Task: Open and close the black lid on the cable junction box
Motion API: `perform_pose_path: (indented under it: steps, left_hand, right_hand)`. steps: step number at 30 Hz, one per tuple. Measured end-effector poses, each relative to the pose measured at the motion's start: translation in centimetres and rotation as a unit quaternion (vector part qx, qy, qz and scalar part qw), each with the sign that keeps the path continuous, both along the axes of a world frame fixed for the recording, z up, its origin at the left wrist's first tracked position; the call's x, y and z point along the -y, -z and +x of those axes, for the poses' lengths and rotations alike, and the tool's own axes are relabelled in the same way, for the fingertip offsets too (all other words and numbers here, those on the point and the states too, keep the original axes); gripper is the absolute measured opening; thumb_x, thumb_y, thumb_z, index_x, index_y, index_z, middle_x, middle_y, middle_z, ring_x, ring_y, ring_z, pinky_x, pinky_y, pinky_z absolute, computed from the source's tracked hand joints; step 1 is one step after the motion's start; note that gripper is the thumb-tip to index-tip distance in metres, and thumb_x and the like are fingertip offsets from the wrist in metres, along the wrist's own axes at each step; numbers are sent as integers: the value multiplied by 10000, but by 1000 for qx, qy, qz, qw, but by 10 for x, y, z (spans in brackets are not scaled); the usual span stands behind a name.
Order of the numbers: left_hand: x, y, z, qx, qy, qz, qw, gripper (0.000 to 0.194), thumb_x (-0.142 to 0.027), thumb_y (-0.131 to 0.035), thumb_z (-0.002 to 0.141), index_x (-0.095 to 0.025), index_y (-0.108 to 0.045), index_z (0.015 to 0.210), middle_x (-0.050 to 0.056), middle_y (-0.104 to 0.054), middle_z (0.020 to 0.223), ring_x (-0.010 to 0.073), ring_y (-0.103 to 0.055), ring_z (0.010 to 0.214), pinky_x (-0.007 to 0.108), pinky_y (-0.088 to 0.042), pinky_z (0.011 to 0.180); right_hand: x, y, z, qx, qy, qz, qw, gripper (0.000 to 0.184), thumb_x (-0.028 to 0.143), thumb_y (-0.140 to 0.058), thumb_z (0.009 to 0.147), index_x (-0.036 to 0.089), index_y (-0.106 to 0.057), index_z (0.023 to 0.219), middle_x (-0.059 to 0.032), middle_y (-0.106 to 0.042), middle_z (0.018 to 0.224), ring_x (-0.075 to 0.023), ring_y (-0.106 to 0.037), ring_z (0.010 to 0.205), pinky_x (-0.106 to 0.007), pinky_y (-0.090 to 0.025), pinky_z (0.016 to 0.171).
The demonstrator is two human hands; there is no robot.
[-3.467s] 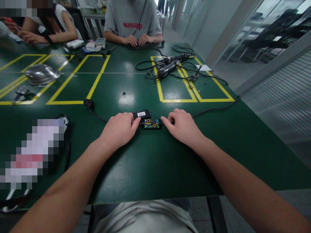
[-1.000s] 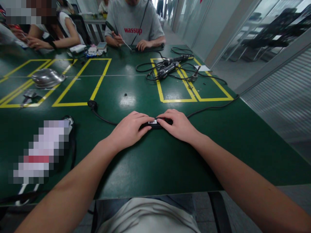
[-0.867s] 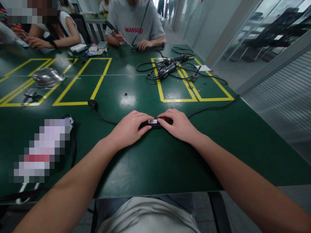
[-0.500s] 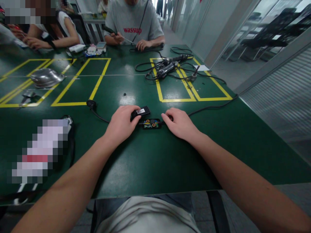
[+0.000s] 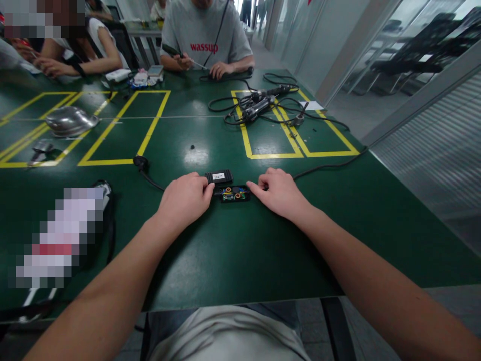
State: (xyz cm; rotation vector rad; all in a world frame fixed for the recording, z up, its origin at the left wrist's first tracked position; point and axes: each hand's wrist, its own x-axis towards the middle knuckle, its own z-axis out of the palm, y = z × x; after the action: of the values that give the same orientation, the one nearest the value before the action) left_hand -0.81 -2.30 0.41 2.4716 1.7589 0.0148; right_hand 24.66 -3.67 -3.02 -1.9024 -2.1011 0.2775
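Note:
In the head view a small black case [image 5: 235,194] lies face up, its circuit board with two copper-coloured rings exposed. Close to its left end, my left hand [image 5: 186,199] is closed around the black cable [image 5: 152,180] that enters there. On the far side of the case rests a ribbed black cover [image 5: 219,176] with a white label, just off my left fingertips. My right hand [image 5: 277,193] has its fingers curled round the other black cable [image 5: 323,166] at the case's right end. Both hands hide the parts of the cables that they grip.
A plug [image 5: 141,162] lies left of my hands. Tangled cables with black cylinders [image 5: 259,108] lie ahead on the right. A metal bowl-like part [image 5: 71,121] and a pixelated object [image 5: 60,235] are to the left. Across the green table [image 5: 240,250], a person [image 5: 206,40] holds a screwdriver.
My left hand has let go of the black cover and drawn back towards me, onto the cable. The cover now lies flat behind the case. My right hand has hardly moved.

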Motion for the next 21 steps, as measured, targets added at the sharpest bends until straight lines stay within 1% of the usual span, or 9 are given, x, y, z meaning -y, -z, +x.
perform_pose_path:
  steps: [4,7,9,12,16,19,21]
  left_hand:
    - [1,0,2,-26,1,2,1000,504,-417,-416,1178,-186,-841,1034,168,-799,1031,362,-799,953,468,-630,858]
    - [2,0,4,-13,-1,-6,1000,532,-374,-335,1199,-173,-820,1110,162,-805,1053,346,-801,967,451,-631,881]
    - [1,0,5,-2,-10,-22,1000,515,-351,-325,1201,-170,-802,1132,164,-798,1087,346,-800,1001,452,-628,904]
    - [0,0,6,10,-25,-34,999,427,-365,-404,1197,-179,-775,1101,161,-777,1126,348,-785,1021,452,-618,909]
    - [-1,0,6,42,-33,-12,998,243,-348,-580,1154,-195,-740,1052,135,-744,1119,329,-753,1015,432,-604,903]
    - [-1,3,4,67,-36,11,997,184,-332,-656,1127,-179,-743,1073,140,-734,1139,329,-738,1047,453,-612,959]
    - [-3,8,2,83,-29,41,995,188,-327,-699,1104,-156,-766,1146,164,-738,1206,349,-729,1118,487,-614,1026]
  right_hand:
    - [1,-1,-2,-16,10,12,1000,535,519,-733,1068,254,-571,633,-82,-606,828,-285,-580,862,-421,-436,782]
    - [3,-1,-2,-27,21,37,999,519,488,-761,1054,254,-560,636,-65,-596,811,-270,-576,841,-404,-419,763]
    - [3,1,-2,-34,27,50,998,513,475,-769,1049,253,-558,637,-53,-587,799,-257,-572,825,-393,-413,753]
    - [1,2,-2,-30,27,44,998,531,472,-782,1047,251,-549,625,-49,-580,798,-248,-568,819,-384,-411,745]
    - [0,0,-2,-21,13,8,1000,551,486,-765,1072,248,-558,620,-54,-584,796,-247,-575,816,-389,-423,759]
    - [0,-2,-2,-20,7,-3,1000,550,486,-748,1082,249,-565,621,-62,-599,815,-258,-583,830,-400,-427,769]
    - [0,-4,-2,-17,8,-14,1000,537,469,-739,1087,249,-568,628,-68,-610,833,-266,-586,848,-407,-427,783]
